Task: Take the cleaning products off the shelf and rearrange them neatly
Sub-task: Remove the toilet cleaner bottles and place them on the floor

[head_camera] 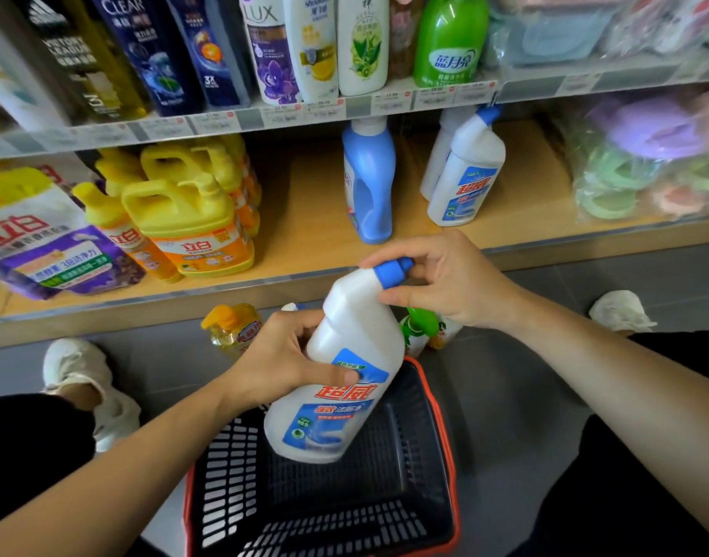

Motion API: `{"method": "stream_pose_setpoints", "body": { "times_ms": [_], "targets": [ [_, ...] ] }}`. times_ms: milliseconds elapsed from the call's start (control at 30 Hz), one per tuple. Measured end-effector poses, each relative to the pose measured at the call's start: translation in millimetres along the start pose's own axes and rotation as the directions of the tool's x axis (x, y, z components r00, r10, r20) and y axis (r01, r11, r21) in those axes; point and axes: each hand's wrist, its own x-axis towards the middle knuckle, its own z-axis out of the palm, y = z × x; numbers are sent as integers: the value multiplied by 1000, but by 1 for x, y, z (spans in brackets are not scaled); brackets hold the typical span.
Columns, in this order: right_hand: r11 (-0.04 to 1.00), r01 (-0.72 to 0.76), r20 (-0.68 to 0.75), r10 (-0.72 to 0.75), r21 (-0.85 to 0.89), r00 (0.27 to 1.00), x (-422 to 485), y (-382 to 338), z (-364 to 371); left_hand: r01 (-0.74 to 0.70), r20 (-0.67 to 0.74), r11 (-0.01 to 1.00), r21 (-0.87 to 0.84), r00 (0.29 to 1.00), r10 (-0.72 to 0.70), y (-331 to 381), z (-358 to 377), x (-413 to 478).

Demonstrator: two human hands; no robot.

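Standing at the left of the wooden shelf (304, 239) are a detergent pouch (43, 243) and yellow jugs (188, 223). Below them the left hand (276, 363) wraps its fingers and thumb round the body of a white cleaner bottle (357, 327), which tilts in the air above a black basket (445, 436) on the floor. A blue bottle (369, 186) stands on the shelf behind. The right hand (453, 283) pinches the blue cap (391, 271) of the held bottle between thumb and curled fingers. Further right, two matching bottles (465, 174) stand on the shelf, one behind the other.
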Motion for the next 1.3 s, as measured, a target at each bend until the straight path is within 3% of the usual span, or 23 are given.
{"method": "stream_pose_setpoints", "body": {
  "times_ms": [200,500,600,667,867,1100,1300],
  "targets": [
    [997,15,-85,-9,72,996,-1,-2,-3,24,11,998,-54,1000,-23,9,5,0],
    [998,17,-179,-5,67,984,2,1,-4,9,-36,1000,-5,999,-9,15,5,5],
    [982,31,-228,-73,-184,971,6,-3,-9,4,-56,998,63,998,0,12,10,5],
    [958,32,-193,-90,-285,977,6,-4,-13,13,-60,996,85,998,-8,9,14,5],
    [977,-68,-93,50,-201,994,-2,-7,-1,-7,-96,992,128,995,20,10,21,5],
    [961,-5,-87,-20,-276,996,-1,-18,2,-13,-66,999,34,998,16,12,16,5],
    [988,34,-27,-39,-151,999,-3,-17,-9,-36,-45,998,-41,998,34,17,11,6]
  ]
}}
